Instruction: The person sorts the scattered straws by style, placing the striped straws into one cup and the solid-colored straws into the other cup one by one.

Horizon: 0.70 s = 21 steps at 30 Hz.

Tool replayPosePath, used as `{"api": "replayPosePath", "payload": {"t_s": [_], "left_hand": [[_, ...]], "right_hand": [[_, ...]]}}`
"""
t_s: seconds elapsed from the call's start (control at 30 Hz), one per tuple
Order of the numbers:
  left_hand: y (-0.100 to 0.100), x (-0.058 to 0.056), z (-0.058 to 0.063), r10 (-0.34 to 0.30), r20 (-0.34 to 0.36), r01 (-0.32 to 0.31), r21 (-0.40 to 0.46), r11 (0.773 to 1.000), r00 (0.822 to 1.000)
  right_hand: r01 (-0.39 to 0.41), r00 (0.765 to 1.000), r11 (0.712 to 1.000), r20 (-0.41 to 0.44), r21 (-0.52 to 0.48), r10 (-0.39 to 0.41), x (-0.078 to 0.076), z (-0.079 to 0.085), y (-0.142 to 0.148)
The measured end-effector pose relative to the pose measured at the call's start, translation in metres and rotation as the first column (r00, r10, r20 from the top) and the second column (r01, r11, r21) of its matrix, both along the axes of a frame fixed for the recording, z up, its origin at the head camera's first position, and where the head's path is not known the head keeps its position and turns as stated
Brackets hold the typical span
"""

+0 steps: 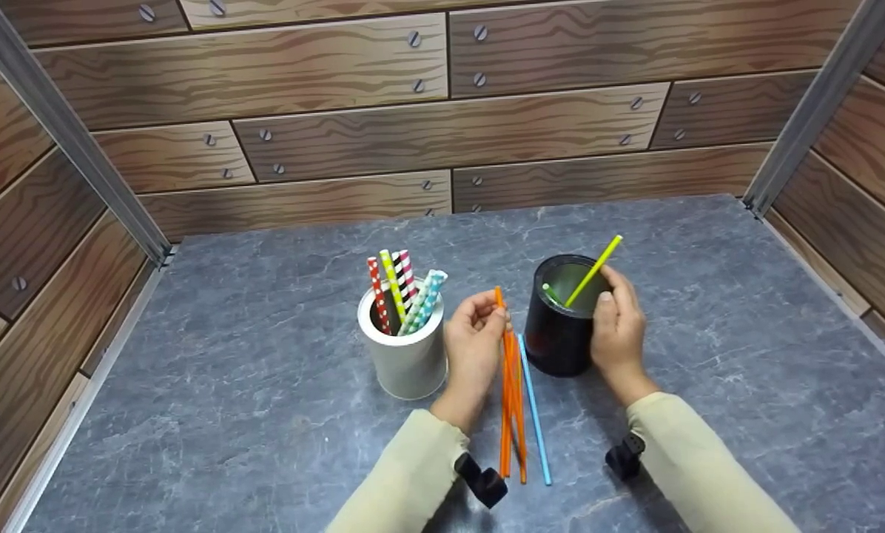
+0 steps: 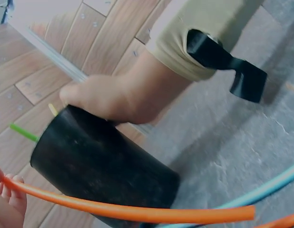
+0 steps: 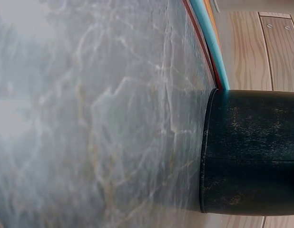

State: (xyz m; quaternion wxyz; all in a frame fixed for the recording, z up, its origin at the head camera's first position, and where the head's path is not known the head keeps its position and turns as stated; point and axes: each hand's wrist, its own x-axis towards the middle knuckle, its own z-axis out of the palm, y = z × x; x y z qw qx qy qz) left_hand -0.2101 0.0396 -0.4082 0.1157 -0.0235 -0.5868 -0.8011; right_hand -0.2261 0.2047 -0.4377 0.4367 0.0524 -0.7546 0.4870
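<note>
My left hand (image 1: 476,344) pinches an orange straw (image 1: 499,297) near its upper end, between the two cups. In the left wrist view that orange straw (image 2: 137,212) stretches from my fingertips across the black cup (image 2: 104,161). More orange straws (image 1: 513,414) and a blue straw (image 1: 535,414) lie on the table below and beside the hand. My right hand (image 1: 620,326) grips the right side of the upright black cup (image 1: 557,337), thumb in front. A yellow-green straw (image 1: 594,270) leans inside it, beside a green straw (image 1: 550,294) that barely shows. The right wrist view leaves out the right hand.
Left of my left hand stands a white cup (image 1: 409,366) with several patterned paper straws (image 1: 405,292) in it. The grey marbled table (image 1: 250,385) is bounded by wood-patterned walls (image 1: 339,66) at the back and sides, with metal posts (image 1: 80,133) at the corners.
</note>
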Motion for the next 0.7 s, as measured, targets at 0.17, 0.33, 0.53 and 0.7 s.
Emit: {"api": "replayPosePath", "payload": {"t_s": [0.17, 0.33, 0.53, 0.7], "left_hand": [[-0.003, 0.002, 0.012, 0.017, -0.062, -0.013, 0.064, 0.998, 0.998], [-0.006, 0.0, 0.024, 0.048, -0.119, -0.033, 0.126, 0.991, 0.992], [-0.009, 0.001, 0.041, 0.081, -0.194, -0.042, 0.197, 0.979, 0.978], [-0.012, 0.003, 0.055, 0.109, -0.213, -0.046, 0.281, 0.959, 0.971]], "right_hand": [[-0.002, 1.0, 1.0, 0.004, 0.0, 0.002, 0.015, 0.021, -0.012], [-0.009, 1.0, 1.0, 0.006, -0.001, 0.009, 0.013, 0.018, -0.01], [-0.019, 1.0, 1.0, -0.01, -0.005, 0.019, 0.001, 0.001, 0.0], [-0.017, 1.0, 1.0, 0.001, -0.017, 0.017, -0.004, -0.007, 0.004]]}}
